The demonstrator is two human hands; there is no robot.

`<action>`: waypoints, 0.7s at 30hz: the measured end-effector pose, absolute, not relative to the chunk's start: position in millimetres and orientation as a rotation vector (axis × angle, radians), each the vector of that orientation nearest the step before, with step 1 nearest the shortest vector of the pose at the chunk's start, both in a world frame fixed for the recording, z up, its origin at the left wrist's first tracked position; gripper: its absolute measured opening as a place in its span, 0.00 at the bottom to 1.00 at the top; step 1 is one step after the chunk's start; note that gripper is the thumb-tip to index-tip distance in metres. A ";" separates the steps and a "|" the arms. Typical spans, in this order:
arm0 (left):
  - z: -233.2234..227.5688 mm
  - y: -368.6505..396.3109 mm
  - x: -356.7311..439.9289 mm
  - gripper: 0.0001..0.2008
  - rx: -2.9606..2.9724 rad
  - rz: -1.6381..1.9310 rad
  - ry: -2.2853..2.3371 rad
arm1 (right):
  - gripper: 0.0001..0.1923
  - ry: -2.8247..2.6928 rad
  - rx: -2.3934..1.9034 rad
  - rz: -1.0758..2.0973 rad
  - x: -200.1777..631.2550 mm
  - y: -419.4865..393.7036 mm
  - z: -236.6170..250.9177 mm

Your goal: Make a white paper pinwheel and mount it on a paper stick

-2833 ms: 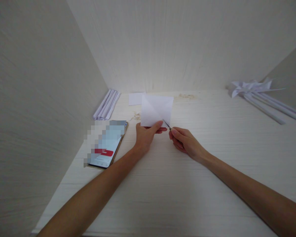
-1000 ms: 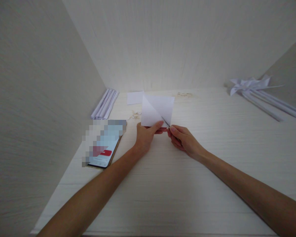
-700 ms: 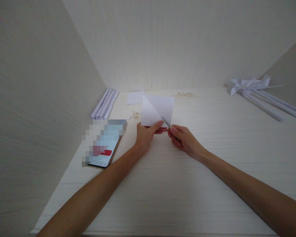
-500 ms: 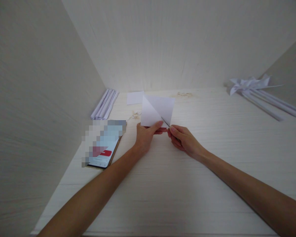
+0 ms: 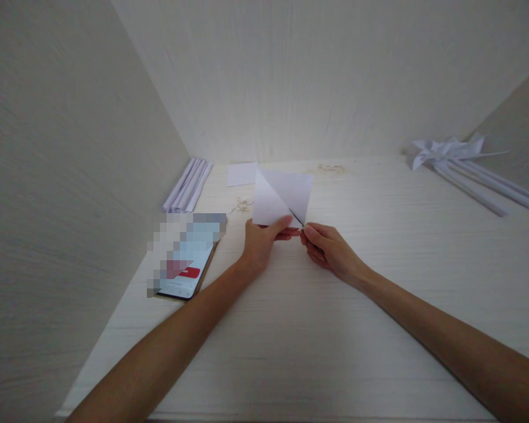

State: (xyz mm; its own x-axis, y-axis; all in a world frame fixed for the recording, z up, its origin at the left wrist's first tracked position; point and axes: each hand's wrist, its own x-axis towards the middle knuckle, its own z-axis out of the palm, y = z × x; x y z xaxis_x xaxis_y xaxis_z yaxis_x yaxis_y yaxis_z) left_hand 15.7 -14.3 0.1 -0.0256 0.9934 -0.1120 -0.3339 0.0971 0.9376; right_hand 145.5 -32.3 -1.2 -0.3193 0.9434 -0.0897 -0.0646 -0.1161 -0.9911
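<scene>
The left hand point(image 5: 259, 247) pinches the bottom edge of a white paper square point(image 5: 282, 197), thumb on the front and fingers behind, and holds it up just above the table point(image 5: 291, 329). The paper is thin and smooth, with a crease running slantwise across it. The right hand point(image 5: 328, 251) is curled shut on small scissors point(image 5: 296, 217); only the thin dark blades show, poking into the paper's bottom edge along the crease. The two hands almost touch. The table is pale wood with fine lines in it, and pale walls with the same lined look stand close on the left, at the back and on the right, like the inside of a box. From the paper, a phone point(image 5: 187, 255) lies flat at 8 o'clock, its screen partly blurred with a red bar on it. At 10 o'clock a bunch of white paper rolls point(image 5: 187, 185) lies against the left wall. A small flat paper sheet point(image 5: 242, 174) lies at 11 o'clock. At 3 o'clock, well apart, a white paper pinwheel point(image 5: 445, 150) lies by long white paper sticks point(image 5: 489, 191). No boxes or bowls show on the table.
</scene>
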 end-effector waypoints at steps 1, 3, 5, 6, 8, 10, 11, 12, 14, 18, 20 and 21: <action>0.6 -14.5 15.8 0.11 0.860 1.300 1.036 | 0.15 -1.322 -1.053 1.565 145.6 -32.3 -1.3; 1.4 -14.9 16.0 0.11 0.867 1.291 1.038 | 0.15 -1.316 -1.052 1.572 145.8 -32.3 -1.2; 1.8 -15.1 16.2 0.11 0.880 1.286 1.050 | 0.16 -1.313 -1.045 1.571 145.7 -32.3 -0.7; 1.9 -15.1 16.3 0.11 0.885 1.285 1.057 | 0.16 -1.314 -1.041 1.568 145.6 -32.4 -0.4; 1.8 -15.0 16.6 0.11 0.889 1.283 1.066 | 0.16 -1.314 -1.035 1.560 145.3 -32.5 0.3; 1.5 -14.8 16.7 0.12 0.887 1.282 1.066 | 0.16 -1.312 -1.035 1.555 145.0 -32.4 0.4; 1.4 -14.8 16.7 0.11 0.886 1.281 1.062 | 0.16 -1.312 -1.034 1.553 144.9 -32.3 0.3; 1.2 -14.7 16.7 0.11 0.886 1.282 1.057 | 0.16 -1.312 -1.035 1.551 144.9 -32.2 0.0; 0.9 -14.6 16.6 0.11 0.887 1.283 1.046 | 0.16 -1.311 -1.037 1.550 144.9 -31.9 -0.8; 0.0 -14.6 16.3 0.11 0.903 1.274 1.052 | 0.16 -1.318 -1.041 1.541 144.7 -31.3 -1.5; -0.7 -14.6 16.2 0.12 0.913 1.270 1.056 | 0.16 -1.316 -1.044 1.538 144.3 -31.3 -0.9; -1.1 -14.6 16.1 0.12 0.919 1.270 1.054 | 0.17 -1.312 -1.045 1.541 144.0 -31.3 -0.3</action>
